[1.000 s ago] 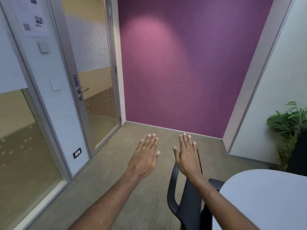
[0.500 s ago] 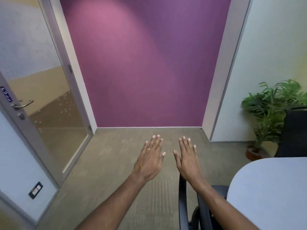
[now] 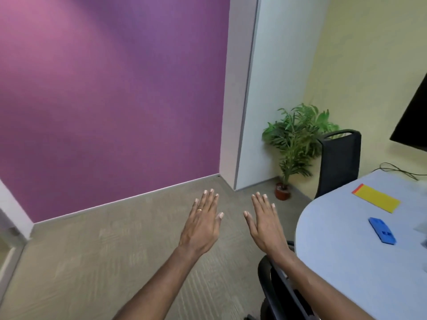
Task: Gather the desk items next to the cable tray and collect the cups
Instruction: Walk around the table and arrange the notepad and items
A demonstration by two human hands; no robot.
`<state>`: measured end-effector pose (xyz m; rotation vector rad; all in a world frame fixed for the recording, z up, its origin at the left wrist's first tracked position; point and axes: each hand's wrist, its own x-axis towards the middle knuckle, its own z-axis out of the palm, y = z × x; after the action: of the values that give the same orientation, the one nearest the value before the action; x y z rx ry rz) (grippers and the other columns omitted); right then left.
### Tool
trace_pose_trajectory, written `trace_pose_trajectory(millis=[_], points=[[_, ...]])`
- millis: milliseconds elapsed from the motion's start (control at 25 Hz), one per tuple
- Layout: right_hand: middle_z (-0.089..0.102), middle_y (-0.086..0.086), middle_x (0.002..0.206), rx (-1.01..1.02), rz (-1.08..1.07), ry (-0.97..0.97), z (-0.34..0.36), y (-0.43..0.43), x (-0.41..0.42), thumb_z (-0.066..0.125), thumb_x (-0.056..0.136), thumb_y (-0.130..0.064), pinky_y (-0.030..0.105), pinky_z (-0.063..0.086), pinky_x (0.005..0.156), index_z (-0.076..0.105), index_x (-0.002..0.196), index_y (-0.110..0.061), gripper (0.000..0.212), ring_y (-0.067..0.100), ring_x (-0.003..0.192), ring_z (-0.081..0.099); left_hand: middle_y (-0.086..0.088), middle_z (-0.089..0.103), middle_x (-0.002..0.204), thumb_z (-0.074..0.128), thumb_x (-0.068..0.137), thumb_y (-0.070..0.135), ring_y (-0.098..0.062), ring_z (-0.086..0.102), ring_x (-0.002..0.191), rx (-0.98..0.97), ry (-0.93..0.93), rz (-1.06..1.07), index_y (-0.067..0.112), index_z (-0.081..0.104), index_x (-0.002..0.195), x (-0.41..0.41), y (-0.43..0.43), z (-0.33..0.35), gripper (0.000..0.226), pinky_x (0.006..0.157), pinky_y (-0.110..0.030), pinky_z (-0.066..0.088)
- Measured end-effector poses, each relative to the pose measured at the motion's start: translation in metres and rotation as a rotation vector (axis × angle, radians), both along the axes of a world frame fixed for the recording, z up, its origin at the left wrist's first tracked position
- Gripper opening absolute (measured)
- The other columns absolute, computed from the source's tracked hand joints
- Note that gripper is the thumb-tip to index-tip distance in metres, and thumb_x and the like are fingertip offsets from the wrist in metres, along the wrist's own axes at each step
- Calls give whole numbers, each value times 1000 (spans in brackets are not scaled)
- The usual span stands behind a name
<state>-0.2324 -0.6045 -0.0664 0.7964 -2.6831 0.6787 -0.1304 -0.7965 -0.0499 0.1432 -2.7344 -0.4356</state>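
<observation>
My left hand [image 3: 201, 225] and my right hand [image 3: 265, 225] are stretched out flat, palms down, over the carpet, fingers apart and holding nothing. A ring shows on the left hand. To the right, a pale round-ended desk [image 3: 342, 255] carries a flat yellow pad with an orange edge [image 3: 376, 200] and a small blue flat item [image 3: 381, 230]. Both hands are well left of the desk and touch nothing. No cups or cable tray are in view.
A black chair [image 3: 277, 294] stands under my right forearm beside the desk. Another black chair [image 3: 338, 162] and a potted plant [image 3: 293, 144] are behind the desk. A black cable [image 3: 397, 170] trails on the desk's far edge. A purple wall faces me.
The view has swung to the right: the glass door has left the frame, and the desk with its yellow and blue items has come into view. My hands keep the same flat pose.
</observation>
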Motion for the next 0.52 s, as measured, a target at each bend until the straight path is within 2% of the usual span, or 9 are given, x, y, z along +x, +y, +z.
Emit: trace_pose_trajectory(millis=[200,520], points=[[15,1,167,10,-155,-33,-16,-15,-61,30,105,-48,39,7,127,18,158,-16,63,15,155,3,2,-2,171,20,107,44,-9,-13,157,36,-2,-156,18,8,163,-89,-26,-10,62,126,-30,-10],[18,2,166,-41,-382,-49,-36,-29,-207,29,105,-48,39,9,125,21,157,-16,62,16,155,7,0,-1,172,25,108,39,-12,-12,158,-14,-67,-392,17,11,163,-274,-43,-14,60,128,-34,-9]])
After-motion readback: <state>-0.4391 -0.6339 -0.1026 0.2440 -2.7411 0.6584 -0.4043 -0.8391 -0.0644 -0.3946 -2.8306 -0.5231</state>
